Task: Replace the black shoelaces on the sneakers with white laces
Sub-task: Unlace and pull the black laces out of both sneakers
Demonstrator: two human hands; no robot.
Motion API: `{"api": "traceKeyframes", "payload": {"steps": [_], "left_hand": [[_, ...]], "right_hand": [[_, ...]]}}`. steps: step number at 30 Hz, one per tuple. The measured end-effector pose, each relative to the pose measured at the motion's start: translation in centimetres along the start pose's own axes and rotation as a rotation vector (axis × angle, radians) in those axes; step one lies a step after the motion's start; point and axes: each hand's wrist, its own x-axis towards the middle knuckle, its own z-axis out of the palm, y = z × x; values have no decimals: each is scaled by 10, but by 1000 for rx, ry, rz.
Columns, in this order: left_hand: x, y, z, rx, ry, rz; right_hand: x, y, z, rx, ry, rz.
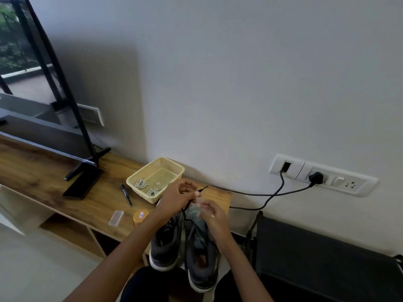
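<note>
Wooden desk [43,175] along the wall. Carries, left to right: television [32,83] on black feet, dark phone [84,184], black pen [126,195], yellow basket [161,173] holding coiled white laces [141,184], clear case [116,218], orange jar [140,215], sneakers [165,247] overhanging the near edge.

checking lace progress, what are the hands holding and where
The left hand pinches the thin black shoelace near its free tip; whether the right hand holds anything cannot be told.
</note>
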Motion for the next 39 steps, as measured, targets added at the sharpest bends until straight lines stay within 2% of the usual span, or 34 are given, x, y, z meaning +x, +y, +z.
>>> {"api": "traceKeyframes", "payload": {"steps": [3,5,8,11,13,15,18,22,23,26,28,31,35,37,39], "left_hand": [[-24,41,-2,-240,-28,18],[-40,66,-4,-308,-38,68],[-60,96,-16,-419,-4,161],[-80,102,-38,-477,161,216],[-89,87,-51,-381,317,198],[-99,62,-55,-193,372,107],[-119,25,-48,140,223,30],[-141,4,-24,477,-33,182],[-146,8,-18,454,-85,195],[-166,28,3,77,-243,66],[-178,37,15,-71,-270,9],[-187,41,25,-211,-274,-25],[-192,45,25,-526,-344,-157],[-193,48,21,-592,-289,-181],[-188,52,14,-707,-155,-167]], "right_hand": [[-27,-45,6,183,-259,-65],[-40,-65,6,202,-335,-122],[-55,-84,-2,168,-310,-193],[-71,-92,-20,204,-196,-210],[-80,-95,-35,177,-139,-232],[-88,-99,-47,130,-126,-266],[-97,-106,-57,77,-150,-315],[-107,-118,-55,6,-206,-339],[-109,-120,-54,-5,-224,-340],[-116,-123,-51,-33,-261,-354],[-117,-123,-53,-29,-259,-355],[-114,-121,-59,9,-193,-348],[-109,-113,-67,57,-53,-338],[-105,-107,-72,56,30,-319],[-104,-97,-78,-18,28,-277]]}}
